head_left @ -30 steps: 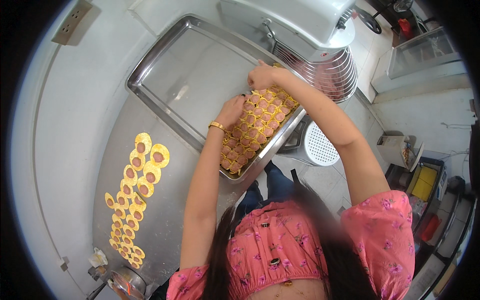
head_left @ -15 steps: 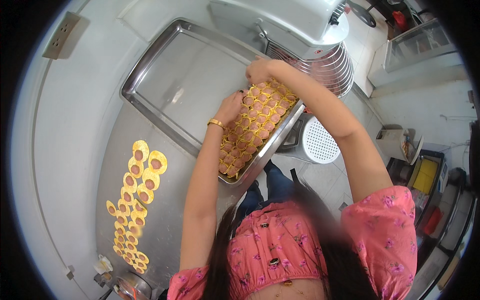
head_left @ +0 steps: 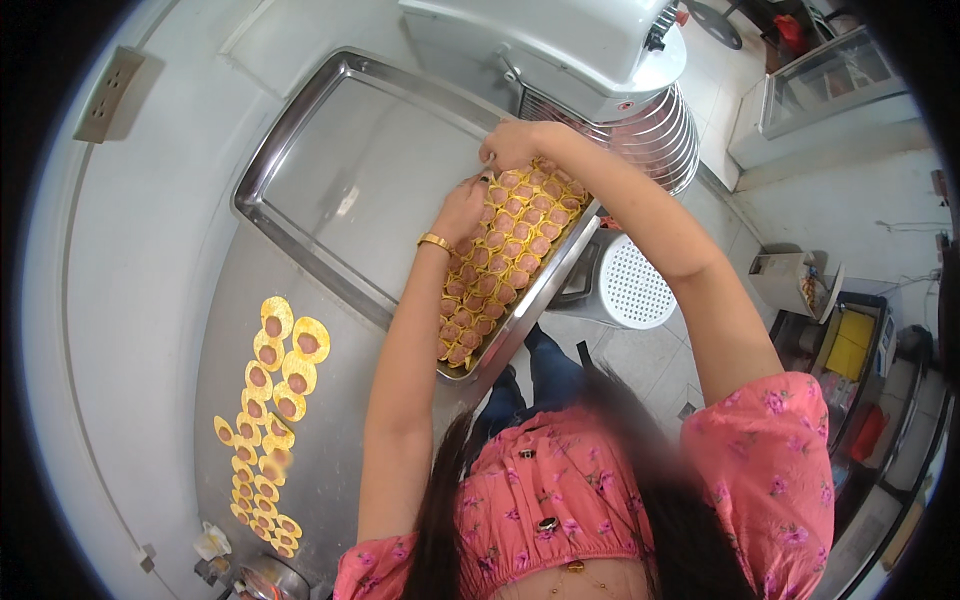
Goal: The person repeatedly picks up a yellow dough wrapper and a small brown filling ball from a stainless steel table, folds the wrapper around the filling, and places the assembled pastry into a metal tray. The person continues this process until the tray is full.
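Observation:
Rows of open-topped dumplings [head_left: 505,240], pink meat in yellow wrappers, fill the near right side of a large metal tray [head_left: 350,200]. At the far left corner of these rows is my left hand [head_left: 465,207], its fingers bent together against the edge dumplings. My right hand [head_left: 512,146] reaches round from the right to the same corner, its fingers curled and close to the left fingertips. Whatever lies between the fingers is hidden. Left of the tray, flat yellow wrappers with meat balls [head_left: 277,380] lie in overlapping rows on the steel table [head_left: 345,440].
A grey mixer with a wire guard [head_left: 655,130] stands beyond the tray. Right of the tray is a white perforated stool [head_left: 637,282]. A metal bowl [head_left: 275,577] sits at the table's near left, and shelving with bins [head_left: 850,350] lines the right.
My right hand has shifted slightly left, closer to my left fingertips. The view has tilted a little; the dumpling rows and the laid-out wrappers look the same.

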Demonstrator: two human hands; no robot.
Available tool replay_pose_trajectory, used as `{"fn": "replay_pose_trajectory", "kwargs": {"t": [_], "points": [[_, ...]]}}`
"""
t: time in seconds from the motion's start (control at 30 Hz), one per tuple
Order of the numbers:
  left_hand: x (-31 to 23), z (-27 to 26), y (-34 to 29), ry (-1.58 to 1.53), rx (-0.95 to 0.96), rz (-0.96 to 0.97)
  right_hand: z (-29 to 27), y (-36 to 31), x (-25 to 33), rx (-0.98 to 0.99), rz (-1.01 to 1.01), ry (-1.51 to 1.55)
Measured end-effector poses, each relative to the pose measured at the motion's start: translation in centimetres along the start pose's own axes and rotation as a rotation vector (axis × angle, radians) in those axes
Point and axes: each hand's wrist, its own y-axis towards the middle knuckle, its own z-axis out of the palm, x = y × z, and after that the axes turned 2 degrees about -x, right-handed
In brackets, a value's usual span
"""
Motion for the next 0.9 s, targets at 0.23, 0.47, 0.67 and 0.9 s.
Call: {"fn": "replay_pose_trajectory", "kwargs": {"t": [0.23,0.47,0.67,0.9], "points": [[-1.3,-0.1,0.9,0.116,0.073,0.034,-0.7,-0.3,-0.4,0.101,0.021,-0.071],[-2.3,-0.8,-0.1,0.069,0.071,-0.002,-0.6,0.1,-0.2,0.119,-0.011,0.002],[-2.3,-0.7,0.0,0.044,0.029,0.016,-0.5,0.6,-0.4,0.100,-0.002,0.027],[-2.1,0.3,1.4,0.161,0.062,0.132,-2.2,-0.5,-0.3,0.220,0.003,-0.179]]}}
